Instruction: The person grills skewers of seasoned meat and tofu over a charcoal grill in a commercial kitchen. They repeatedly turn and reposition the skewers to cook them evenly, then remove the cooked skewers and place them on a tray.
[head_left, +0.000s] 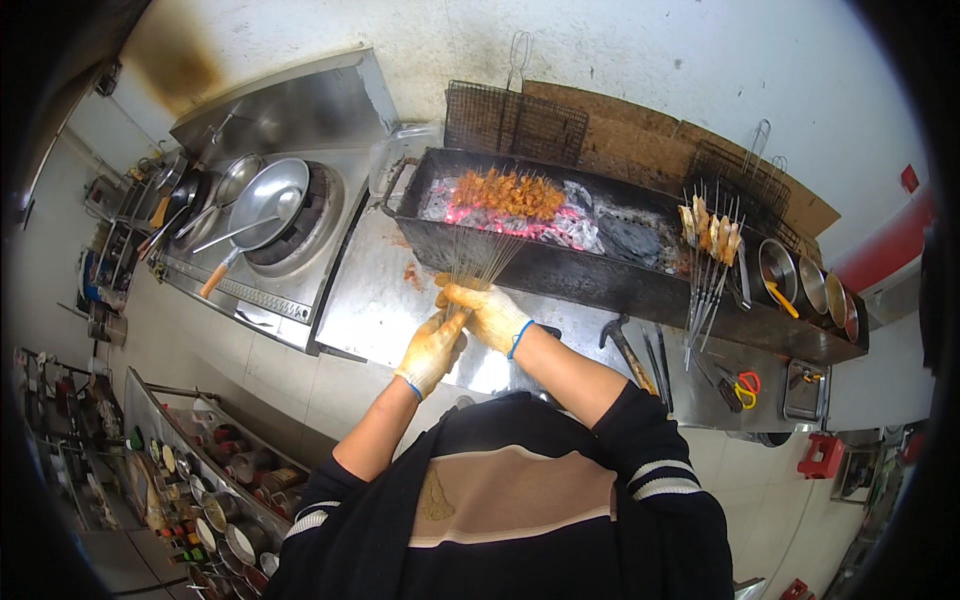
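Observation:
Both my hands wear stained work gloves and meet around the lower ends of a bundle of thin metal skewers (480, 255). My right hand (487, 311) closes on the bundle from the right. Just below and to its left, my left hand (435, 346) grips the same ends. The skewers fan out away from me to a packed row of browned, seasoned meat pieces (510, 193). That meat lies over glowing charcoal (555, 226) in the left part of a long black metal grill trough (517, 262).
Lighter skewered pieces (710, 234) rest across the grill's right part, near several metal bowls (776, 266). A hammer (628, 349), tongs (658, 360) and scissors (742, 390) lie on the steel counter (360, 300). Left stands a stove with a wok (268, 202). Wire grill baskets (517, 120) lean behind.

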